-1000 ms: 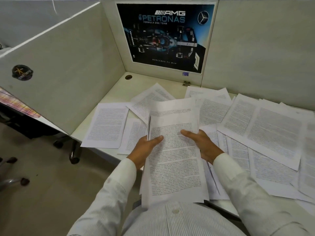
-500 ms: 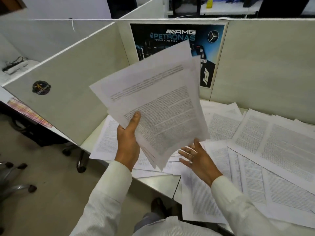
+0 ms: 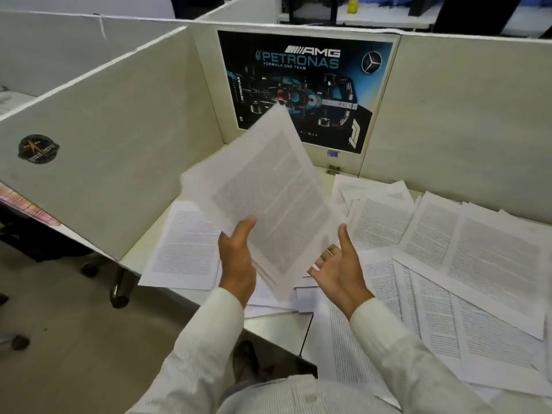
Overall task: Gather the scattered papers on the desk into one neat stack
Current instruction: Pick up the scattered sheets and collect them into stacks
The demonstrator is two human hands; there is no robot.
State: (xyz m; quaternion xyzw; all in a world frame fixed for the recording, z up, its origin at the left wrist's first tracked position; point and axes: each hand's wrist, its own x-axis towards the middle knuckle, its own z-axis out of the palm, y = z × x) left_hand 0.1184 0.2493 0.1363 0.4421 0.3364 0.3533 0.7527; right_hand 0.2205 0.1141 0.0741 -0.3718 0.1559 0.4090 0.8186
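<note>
Above the desk (image 3: 277, 327), my left hand (image 3: 237, 261) grips the tilted paper sheaf (image 3: 268, 189); my right hand (image 3: 339, 274) hovers just right, fingers (image 3: 327, 253) spread, empty.

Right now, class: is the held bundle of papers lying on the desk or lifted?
Lifted: the left hand grips the bundle tilted above the desk, overlapping the poster.

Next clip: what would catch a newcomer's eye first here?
A blurred sheaf is held up mid-frame in the left hand, with the right hand open beside it. Loose sheets cover the desk to the right, and a dark racing poster hangs on the back partition.
</note>
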